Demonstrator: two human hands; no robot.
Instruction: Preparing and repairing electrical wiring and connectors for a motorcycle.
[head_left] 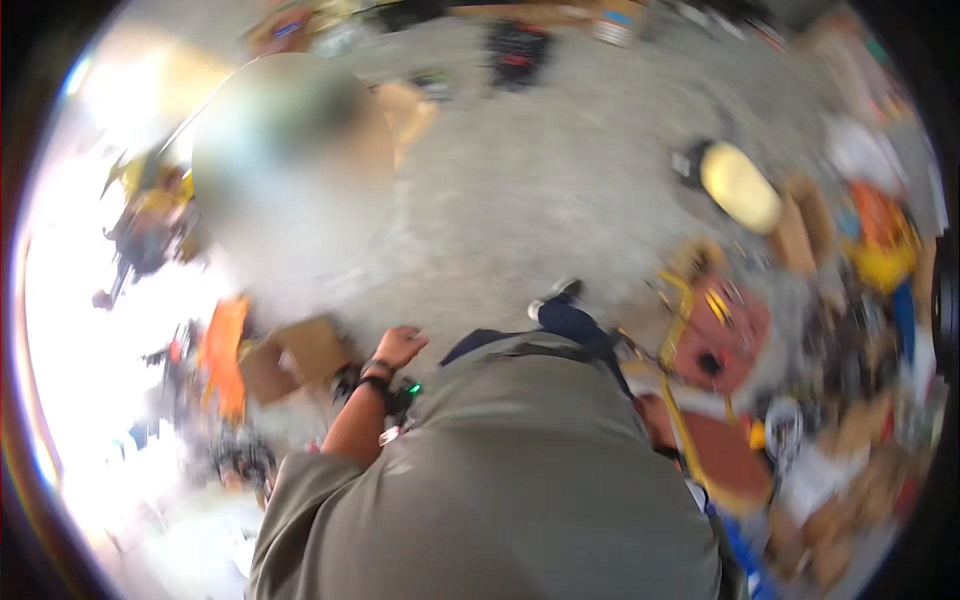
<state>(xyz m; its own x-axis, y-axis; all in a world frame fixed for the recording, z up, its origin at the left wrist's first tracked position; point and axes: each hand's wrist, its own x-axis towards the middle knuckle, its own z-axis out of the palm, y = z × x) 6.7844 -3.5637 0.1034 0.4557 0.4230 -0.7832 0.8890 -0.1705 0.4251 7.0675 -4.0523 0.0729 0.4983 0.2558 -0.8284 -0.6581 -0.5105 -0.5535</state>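
Overall, the view is heavily blurred, so fine detail cannot be read.

Left hand [398, 347]: raised in front of the grey shirt [520, 480], forearm bare, with a dark band [375, 382] at the wrist. The fingers are loosely curled and hold nothing that can be seen. The hand is just beside a brown cardboard box [300, 355] on the floor [540, 200]; whether they touch cannot be told. An orange item [225, 360] lies left of the box.

Right hand [655, 420]: only a small part shows at the right edge of the shirt. The fingers are hidden, so their state cannot be told. The hand is close to a yellow frame [680, 330] with reddish-brown panels [722, 330]; contact cannot be confirmed.

Lower body: a dark trouser leg [572, 322] and a shoe [555, 295] extend forward onto the grey floor.

Surroundings: a yellow oval item [740, 187] lies on the floor, well apart from both hands. Mixed clutter [870, 300] fills the right side.
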